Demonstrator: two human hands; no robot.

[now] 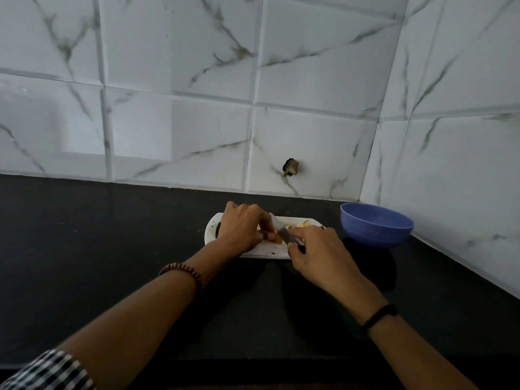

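Slicing up a small tan piece (pixel 277 237) here, sitting roughly midway along a white board (pixel 264 252); can't tell exactly what food. Pinned down with the left hand (pixel 242 228), fingertips curled tight onto it, presumably to stop any rolling or skidding under the blade. Gripping the knife (pixel 281 230) with the right hand (pixel 318 254), fingers wrapped round the handle and index finger seemingly laid along the top, probably for steering and pressing straight down. Blade angled across the piece, right next to the left fingertips, so worth minding those. Got a few pale cut bits (pixel 302 223) lying toward the far right end of the board, likely to keep the cutting spot free. Parked a blue bowl (pixel 375 225) just off the board's right end, near the knife hand, guessing for scooping the bits into; can't see inside. All resting on a dark surface (pixel 112 249) tucked into a corner of marble-look tiles (pixel 309 80), with a chipped hole (pixel 291 167) in one. Wearing wooden beads (pixel 183 273) on the left wrist and a black band (pixel 380 316) on the right. No brands, labels or readable writing anywhere.
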